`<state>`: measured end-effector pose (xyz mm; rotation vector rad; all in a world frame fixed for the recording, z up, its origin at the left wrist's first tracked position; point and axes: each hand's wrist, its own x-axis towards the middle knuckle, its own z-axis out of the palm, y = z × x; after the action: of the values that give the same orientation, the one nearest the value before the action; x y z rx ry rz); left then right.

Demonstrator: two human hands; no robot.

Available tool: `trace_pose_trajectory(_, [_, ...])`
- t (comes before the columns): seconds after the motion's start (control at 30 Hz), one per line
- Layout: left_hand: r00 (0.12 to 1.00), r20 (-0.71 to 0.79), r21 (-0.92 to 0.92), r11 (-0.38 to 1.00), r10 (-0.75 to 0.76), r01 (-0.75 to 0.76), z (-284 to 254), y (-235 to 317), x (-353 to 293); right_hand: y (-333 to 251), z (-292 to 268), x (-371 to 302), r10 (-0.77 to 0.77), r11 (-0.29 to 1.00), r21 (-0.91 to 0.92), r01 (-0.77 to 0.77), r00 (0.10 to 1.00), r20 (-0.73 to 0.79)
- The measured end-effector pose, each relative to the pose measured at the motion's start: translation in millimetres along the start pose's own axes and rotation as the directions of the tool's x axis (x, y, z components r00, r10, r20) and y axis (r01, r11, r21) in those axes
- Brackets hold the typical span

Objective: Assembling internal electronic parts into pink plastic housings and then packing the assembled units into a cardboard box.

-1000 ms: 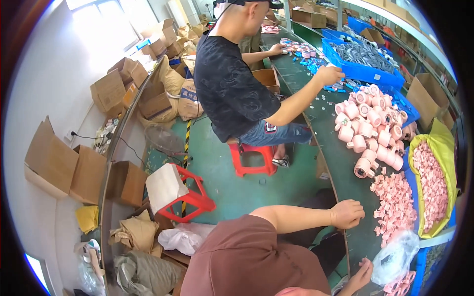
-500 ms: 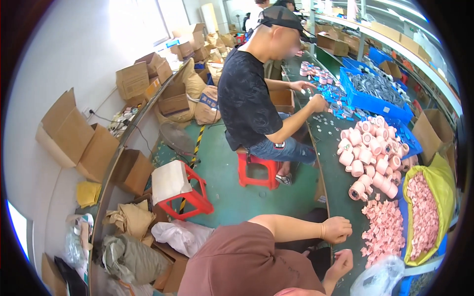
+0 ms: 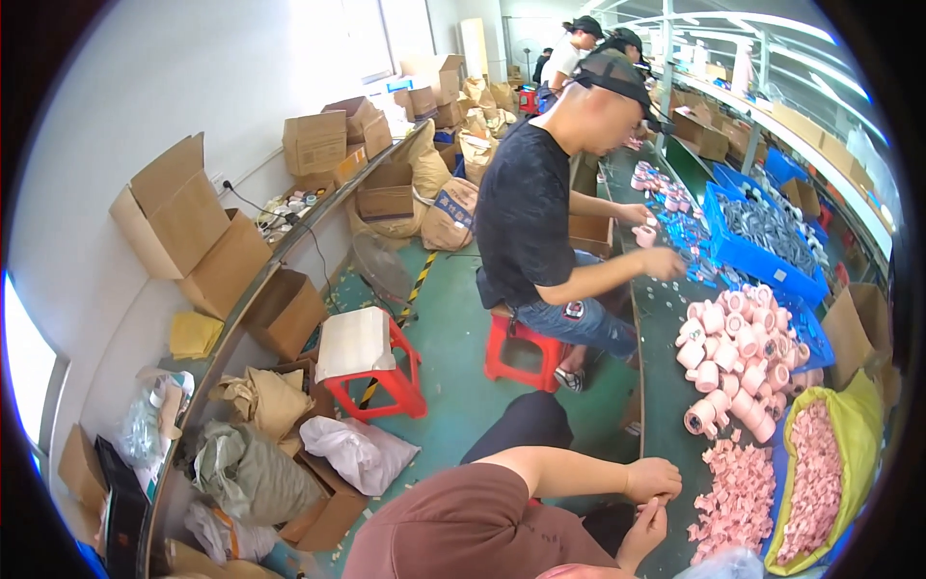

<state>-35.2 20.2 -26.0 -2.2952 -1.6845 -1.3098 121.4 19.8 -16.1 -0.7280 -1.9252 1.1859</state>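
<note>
At the near edge of the dark green workbench [image 3: 666, 386], my left hand [image 3: 654, 479] is closed with its fingers curled. Just below it, my right hand [image 3: 644, 533] has its fingertips pinched together, almost meeting the left. What they hold, if anything, is too small to make out. Beside them lies a pile of small pink plastic pieces [image 3: 735, 492]. More such pieces [image 3: 812, 473] fill a yellow-green sack [image 3: 861, 454] farther right. Beyond the loose pile, pink cup-shaped plastic parts [image 3: 738, 338] are heaped up.
A co-worker in a dark shirt [image 3: 531, 183] sits on a red stool [image 3: 521, 352], hands over blue parts [image 3: 687, 236] on the bench. Blue crates [image 3: 786, 280] stand behind. To the left are another red stool [image 3: 371, 362], cardboard boxes [image 3: 227, 261] and sacks [image 3: 256, 473].
My view has turned, shifting most of the scene rightward. My hands have come closer together. The co-worker's hands have moved apart, and a pink part shows between them.
</note>
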Motion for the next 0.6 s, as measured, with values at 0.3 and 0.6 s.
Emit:
trace_pose_trajectory(0.3, [0.876, -0.339, -0.274, 0.927, -0.343, 0.257, -106, 22, -104, -3, 6, 6, -0.069, 0.940, -0.315, 0.132, 0.976, 0.205])
trace_pose_trajectory(0.6, [-0.328, -0.677, -0.523, 0.117, -0.659, 0.844, -183, 9, -398, -97, 195, 36, -0.300, 0.888, 0.084, 0.453, 0.430, 0.852])
